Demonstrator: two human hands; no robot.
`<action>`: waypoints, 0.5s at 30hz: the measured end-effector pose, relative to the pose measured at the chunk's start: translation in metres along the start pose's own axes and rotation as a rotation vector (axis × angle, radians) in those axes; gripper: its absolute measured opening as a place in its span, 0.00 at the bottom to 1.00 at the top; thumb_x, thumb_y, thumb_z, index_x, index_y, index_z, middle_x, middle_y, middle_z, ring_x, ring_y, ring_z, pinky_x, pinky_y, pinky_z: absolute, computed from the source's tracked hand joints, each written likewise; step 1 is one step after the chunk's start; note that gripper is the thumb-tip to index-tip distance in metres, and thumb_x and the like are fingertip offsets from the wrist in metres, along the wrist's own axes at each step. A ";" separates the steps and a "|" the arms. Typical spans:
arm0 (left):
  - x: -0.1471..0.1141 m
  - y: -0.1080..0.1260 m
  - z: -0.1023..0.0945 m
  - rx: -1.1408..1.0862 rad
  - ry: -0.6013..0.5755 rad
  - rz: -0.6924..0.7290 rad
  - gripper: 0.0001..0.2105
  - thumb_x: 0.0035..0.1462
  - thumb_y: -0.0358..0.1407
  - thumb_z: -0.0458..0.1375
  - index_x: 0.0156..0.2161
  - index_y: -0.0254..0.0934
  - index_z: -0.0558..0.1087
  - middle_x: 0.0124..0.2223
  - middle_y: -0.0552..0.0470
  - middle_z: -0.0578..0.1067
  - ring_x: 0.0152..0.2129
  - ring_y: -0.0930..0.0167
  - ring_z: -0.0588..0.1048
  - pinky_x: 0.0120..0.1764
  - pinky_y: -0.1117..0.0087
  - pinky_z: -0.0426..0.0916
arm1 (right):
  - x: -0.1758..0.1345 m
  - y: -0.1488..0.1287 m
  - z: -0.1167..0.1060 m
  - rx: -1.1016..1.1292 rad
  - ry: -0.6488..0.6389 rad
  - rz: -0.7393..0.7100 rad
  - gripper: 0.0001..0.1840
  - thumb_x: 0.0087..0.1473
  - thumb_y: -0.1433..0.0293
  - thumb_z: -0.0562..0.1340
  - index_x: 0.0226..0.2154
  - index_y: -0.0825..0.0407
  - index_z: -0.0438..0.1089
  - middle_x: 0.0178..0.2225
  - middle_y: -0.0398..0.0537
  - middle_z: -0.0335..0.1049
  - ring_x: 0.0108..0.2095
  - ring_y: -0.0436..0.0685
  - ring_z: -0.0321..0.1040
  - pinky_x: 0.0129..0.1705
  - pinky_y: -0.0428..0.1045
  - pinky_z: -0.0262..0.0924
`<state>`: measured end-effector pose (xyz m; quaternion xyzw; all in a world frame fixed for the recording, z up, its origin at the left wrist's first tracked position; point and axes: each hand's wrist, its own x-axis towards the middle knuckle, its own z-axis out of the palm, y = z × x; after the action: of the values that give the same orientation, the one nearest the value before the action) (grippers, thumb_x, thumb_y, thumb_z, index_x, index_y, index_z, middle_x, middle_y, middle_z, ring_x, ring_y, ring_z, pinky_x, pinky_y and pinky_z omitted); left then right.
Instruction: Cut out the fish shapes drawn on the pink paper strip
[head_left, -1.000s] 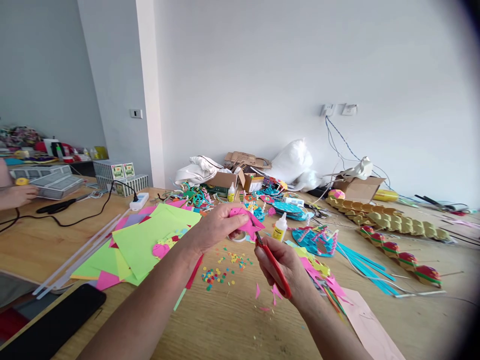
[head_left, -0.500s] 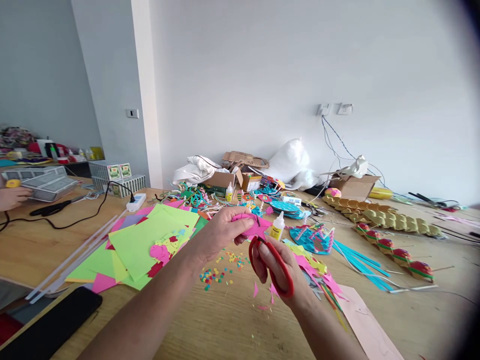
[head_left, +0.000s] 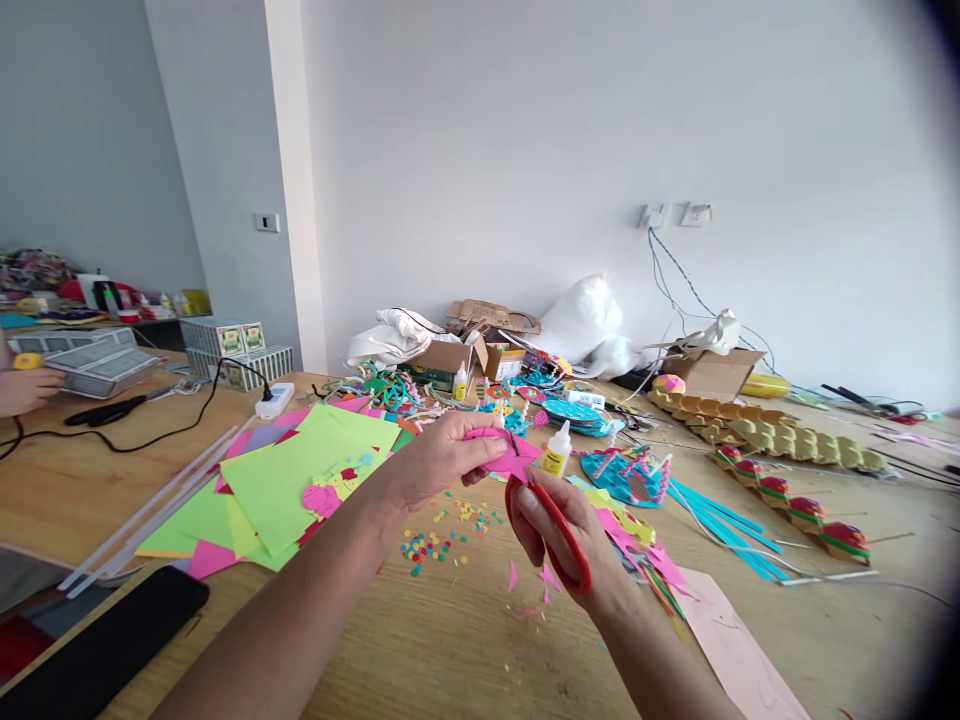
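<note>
My left hand (head_left: 442, 455) pinches a small pink paper cut-out (head_left: 517, 460) shaped like a fish, with a dark line drawn across it. My right hand (head_left: 551, 530) is closed around red-handled scissors (head_left: 576, 555), fingers through the loops. The scissors meet the lower edge of the fish's tail end; their blades are mostly hidden. Just behind the tail stands a white-and-yellow glue bottle (head_left: 556, 455). Below the hands, pink paper snippets (head_left: 547, 580) and many coloured dots (head_left: 424, 547) lie on the wooden table (head_left: 420, 650).
Coloured paper sheets (head_left: 277, 490) and small cut-out fish (head_left: 321, 500) lie to the left, near a black phone-like slab (head_left: 105, 640). Blue crafts (head_left: 622, 475), egg-carton strips (head_left: 810, 445) and pink card (head_left: 731, 640) are on the right. Another person's hand (head_left: 30, 390) shows far left.
The scissors and my right hand have shifted slightly right at the fish's tail end. My left hand keeps its pinch on the paper, which looks slightly turned.
</note>
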<state>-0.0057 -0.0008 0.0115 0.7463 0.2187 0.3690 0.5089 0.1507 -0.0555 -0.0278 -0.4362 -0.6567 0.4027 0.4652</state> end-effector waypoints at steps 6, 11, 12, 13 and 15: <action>-0.001 0.003 -0.001 0.053 -0.004 -0.012 0.11 0.54 0.38 0.52 0.23 0.36 0.60 0.21 0.59 0.58 0.19 0.78 0.57 0.23 0.73 0.53 | 0.000 -0.002 0.001 -0.002 0.028 0.051 0.21 0.48 0.51 0.57 0.19 0.49 0.54 0.10 0.35 0.53 0.12 0.45 0.48 0.16 0.43 0.44; -0.003 0.005 -0.003 0.099 -0.016 -0.016 0.10 0.54 0.36 0.50 0.23 0.37 0.59 0.21 0.60 0.57 0.18 0.78 0.55 0.24 0.73 0.51 | 0.000 -0.004 0.003 -0.020 0.062 0.083 0.21 0.45 0.52 0.59 0.18 0.50 0.55 0.10 0.34 0.52 0.12 0.45 0.47 0.15 0.42 0.44; -0.003 0.005 -0.003 0.105 -0.016 -0.019 0.10 0.54 0.36 0.50 0.24 0.37 0.58 0.21 0.60 0.57 0.18 0.78 0.55 0.24 0.73 0.51 | 0.000 -0.004 0.003 -0.025 0.072 0.087 0.21 0.45 0.52 0.60 0.18 0.50 0.55 0.10 0.34 0.52 0.12 0.44 0.47 0.14 0.42 0.44; -0.004 0.005 -0.003 0.113 -0.014 -0.022 0.09 0.54 0.36 0.50 0.24 0.37 0.59 0.20 0.60 0.57 0.18 0.78 0.55 0.23 0.73 0.51 | 0.000 -0.003 0.004 -0.030 0.082 0.090 0.21 0.45 0.52 0.60 0.18 0.50 0.55 0.10 0.34 0.52 0.12 0.44 0.47 0.14 0.42 0.44; -0.004 0.006 -0.003 0.134 -0.005 -0.025 0.09 0.53 0.36 0.50 0.23 0.37 0.59 0.20 0.60 0.57 0.18 0.78 0.55 0.23 0.73 0.50 | 0.000 -0.003 0.004 -0.040 0.096 0.089 0.21 0.45 0.53 0.61 0.17 0.50 0.55 0.10 0.34 0.52 0.12 0.44 0.47 0.14 0.42 0.45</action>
<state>-0.0105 -0.0043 0.0160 0.7770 0.2509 0.3451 0.4628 0.1465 -0.0568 -0.0262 -0.4930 -0.6213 0.3885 0.4691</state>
